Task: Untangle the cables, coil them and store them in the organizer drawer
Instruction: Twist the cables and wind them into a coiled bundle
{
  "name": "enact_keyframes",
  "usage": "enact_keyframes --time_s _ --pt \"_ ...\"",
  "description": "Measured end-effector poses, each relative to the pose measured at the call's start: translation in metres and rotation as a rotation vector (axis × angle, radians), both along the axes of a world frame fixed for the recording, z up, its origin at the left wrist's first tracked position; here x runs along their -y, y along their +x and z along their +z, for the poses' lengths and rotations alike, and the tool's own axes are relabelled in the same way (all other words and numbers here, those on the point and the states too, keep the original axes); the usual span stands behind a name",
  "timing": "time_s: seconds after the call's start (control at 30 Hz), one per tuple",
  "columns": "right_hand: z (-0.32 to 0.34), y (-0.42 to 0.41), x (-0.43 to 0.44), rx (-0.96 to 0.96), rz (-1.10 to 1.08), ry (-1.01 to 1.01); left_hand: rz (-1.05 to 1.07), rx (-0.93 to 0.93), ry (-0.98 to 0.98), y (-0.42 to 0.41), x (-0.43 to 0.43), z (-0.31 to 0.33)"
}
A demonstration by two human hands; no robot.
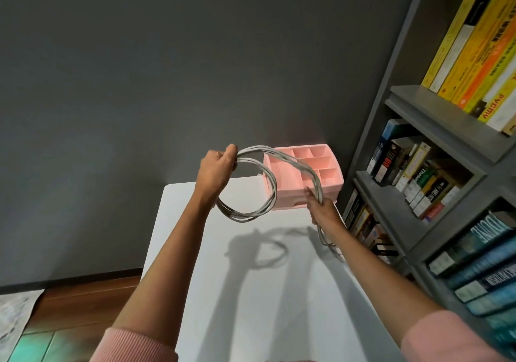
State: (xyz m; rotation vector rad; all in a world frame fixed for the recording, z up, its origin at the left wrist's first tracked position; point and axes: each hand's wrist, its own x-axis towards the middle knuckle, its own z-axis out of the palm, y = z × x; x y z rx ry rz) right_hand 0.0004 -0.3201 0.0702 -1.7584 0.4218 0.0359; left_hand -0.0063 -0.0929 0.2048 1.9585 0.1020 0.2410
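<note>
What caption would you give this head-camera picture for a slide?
Left hand and right hand hold a looped grey cable above a white table, pink organizer behind.

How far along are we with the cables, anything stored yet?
Done: the grey cable hangs in several loops, no knot visible. In hand: the left hand grips the top of the loops; the right hand holds the strands, a tail trailing below it. Left: finish the coil and store it; the pink organizer holds no cable in its top compartments.
</note>
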Motion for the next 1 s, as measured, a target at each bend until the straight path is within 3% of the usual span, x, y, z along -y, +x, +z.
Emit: enact_keyframes --time_s 0.2,0.3,0.47,0.6,0.7,0.8,1.0 --pt "0.038 0.018 -0.001 0.121 -0.154 0.227 -0.007 -0.031 -0.136 -0.003 0.001 -0.003" --pt "0.032 0.015 0.003 0.107 -0.098 0.146 0.017 -0.005 -0.254 0.001 -0.009 0.01" --pt "-0.004 0.005 0.0 0.044 0.09 -0.03 0.026 0.052 -0.264 0.008 -0.016 0.029" --pt "-0.027 -0.007 0.004 -0.085 0.108 -0.208 0.034 0.107 -0.335 0.006 -0.017 0.043" --pt "-0.037 -0.016 0.008 -0.128 0.063 -0.185 0.045 0.105 -0.283 0.006 -0.023 0.044" --pt "-0.031 -0.014 -0.002 -0.12 -0.035 -0.078 0.044 0.049 -0.206 0.003 -0.019 0.032" --pt "0.013 0.016 -0.029 -0.007 -0.26 0.518 0.016 0.011 -0.129 -0.004 0.0 -0.001"
